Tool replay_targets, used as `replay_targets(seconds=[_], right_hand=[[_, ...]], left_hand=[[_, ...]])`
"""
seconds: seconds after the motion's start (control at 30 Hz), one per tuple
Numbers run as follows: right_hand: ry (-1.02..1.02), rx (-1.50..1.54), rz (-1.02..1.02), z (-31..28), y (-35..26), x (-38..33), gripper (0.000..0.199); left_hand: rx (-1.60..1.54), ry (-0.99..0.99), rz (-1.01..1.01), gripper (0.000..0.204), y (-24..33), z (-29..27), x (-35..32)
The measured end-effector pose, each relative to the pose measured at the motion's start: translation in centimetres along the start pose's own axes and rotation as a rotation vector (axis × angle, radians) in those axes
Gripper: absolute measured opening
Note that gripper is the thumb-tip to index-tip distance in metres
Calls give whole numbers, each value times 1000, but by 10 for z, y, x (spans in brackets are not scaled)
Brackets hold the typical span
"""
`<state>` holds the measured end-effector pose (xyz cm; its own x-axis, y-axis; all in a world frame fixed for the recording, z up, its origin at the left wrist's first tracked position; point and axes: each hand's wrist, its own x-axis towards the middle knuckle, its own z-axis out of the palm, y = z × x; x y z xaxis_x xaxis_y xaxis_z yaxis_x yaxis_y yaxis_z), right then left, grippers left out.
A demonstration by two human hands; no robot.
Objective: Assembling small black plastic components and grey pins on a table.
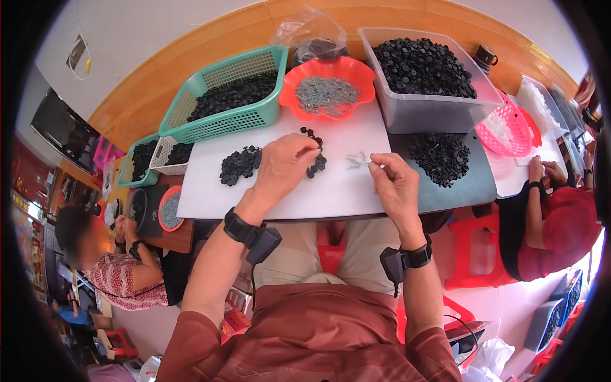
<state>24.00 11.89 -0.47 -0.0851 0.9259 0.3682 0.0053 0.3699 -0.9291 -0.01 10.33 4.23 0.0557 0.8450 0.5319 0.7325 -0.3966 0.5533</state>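
My left hand [287,164] is over the white board [280,197], its fingertips pinched together beside a short row of small black round parts [316,167]. Whatever it pinches is too small to make out. Farther right my right hand [397,186] has thumb and forefinger pressed together, right beside a few thin silvery metal pins [358,160]. I cannot tell whether one of these pins is in its fingers. A loose pile of black round parts [240,165] lies on the board to the left of my left hand.
Behind the board stand a green basket [223,121] of black parts, a red scalloped bowl [364,76] of metal pins and a clear tub [433,108] of black discs. Black pieces [439,159] are heaped on the dark mat at right. People sit working at left [127,274] and right [554,229].
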Motion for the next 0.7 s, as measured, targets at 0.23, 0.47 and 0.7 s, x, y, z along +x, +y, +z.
replay_targets(seconds=[0.23, 0.47, 0.7], right_hand=[[-7, 4, -31, -1, 1, 1, 14], [-34, -18, -7, -1, 3, 3, 12], [-37, -28, 0, -2, 5, 2, 13]], left_hand=[[55, -29, -157, 14, -11, -28, -7], [60, -90, -134, 16, -9, -21, -19], [251, -212, 47, 18, -6, -14, -2]])
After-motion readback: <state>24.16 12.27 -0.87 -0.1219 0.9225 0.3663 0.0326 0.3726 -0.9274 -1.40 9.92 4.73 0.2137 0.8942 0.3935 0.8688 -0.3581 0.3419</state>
